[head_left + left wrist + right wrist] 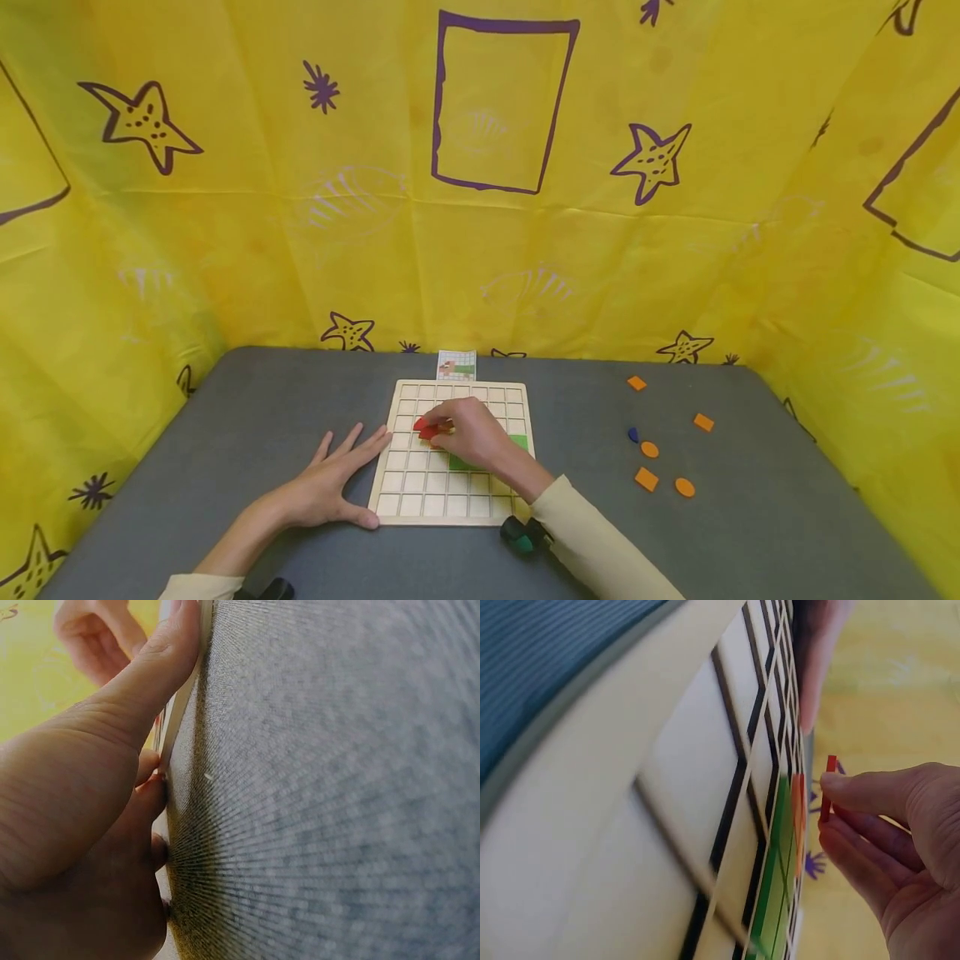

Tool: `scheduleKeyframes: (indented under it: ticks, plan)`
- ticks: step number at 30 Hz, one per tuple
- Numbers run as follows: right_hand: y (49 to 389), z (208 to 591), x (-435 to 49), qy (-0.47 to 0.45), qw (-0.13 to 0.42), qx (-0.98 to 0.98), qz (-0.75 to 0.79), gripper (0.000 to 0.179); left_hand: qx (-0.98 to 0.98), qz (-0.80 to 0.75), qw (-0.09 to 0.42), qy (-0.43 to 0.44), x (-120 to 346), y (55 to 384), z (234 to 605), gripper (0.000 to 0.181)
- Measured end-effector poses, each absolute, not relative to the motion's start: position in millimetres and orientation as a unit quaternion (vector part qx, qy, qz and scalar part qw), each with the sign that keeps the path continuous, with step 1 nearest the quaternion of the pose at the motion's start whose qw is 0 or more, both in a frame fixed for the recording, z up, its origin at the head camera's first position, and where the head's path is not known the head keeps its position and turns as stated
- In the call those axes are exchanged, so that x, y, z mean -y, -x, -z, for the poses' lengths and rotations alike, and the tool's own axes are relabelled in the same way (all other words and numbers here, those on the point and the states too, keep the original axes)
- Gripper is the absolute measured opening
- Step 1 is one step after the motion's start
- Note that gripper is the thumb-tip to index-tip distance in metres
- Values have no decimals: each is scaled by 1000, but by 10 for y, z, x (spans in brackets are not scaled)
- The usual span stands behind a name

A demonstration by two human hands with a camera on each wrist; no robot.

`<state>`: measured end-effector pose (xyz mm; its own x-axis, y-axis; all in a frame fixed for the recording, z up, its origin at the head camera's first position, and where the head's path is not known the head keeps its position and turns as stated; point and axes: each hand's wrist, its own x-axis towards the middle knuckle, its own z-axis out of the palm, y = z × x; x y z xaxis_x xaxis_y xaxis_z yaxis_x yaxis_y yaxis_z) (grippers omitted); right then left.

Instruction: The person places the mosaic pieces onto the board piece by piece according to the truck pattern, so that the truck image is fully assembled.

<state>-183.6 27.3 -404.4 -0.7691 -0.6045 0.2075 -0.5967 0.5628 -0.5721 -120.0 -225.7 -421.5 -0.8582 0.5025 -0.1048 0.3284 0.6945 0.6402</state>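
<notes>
A pale wooden grid board (pixel 411 505) lies on the grey table. My right hand (pixel 472 433) is above its middle and pinches a small, thin red tile (pixel 830 787) between thumb and fingertips. In the right wrist view, that tile is held apart from the board's surface. Green tiles (pixel 461 463) sit in the grid partly under my right hand, and an orange-red piece (pixel 798 817) lies beside them. My left hand (pixel 318 493) rests with fingers spread at the board's left side, fingertips and thumb touching its edge.
A small printed card (pixel 457 365) with a coloured grid pattern lies behind the board. On the right lie several loose orange pieces, among them a rectangle (pixel 703 422) and a disc (pixel 684 487), and a dark blue piece (pixel 633 434). Yellow cloth (pixel 487 242) surrounds the table.
</notes>
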Motion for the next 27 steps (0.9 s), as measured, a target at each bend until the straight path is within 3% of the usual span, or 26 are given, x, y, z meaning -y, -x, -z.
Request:
scheduleKeyframes:
  ticks: [27]
  plan:
    - [1864, 4100, 92, 380, 2, -891, 248, 28, -912, -312, 133, -230, 2256, 1201, 4212, 112]
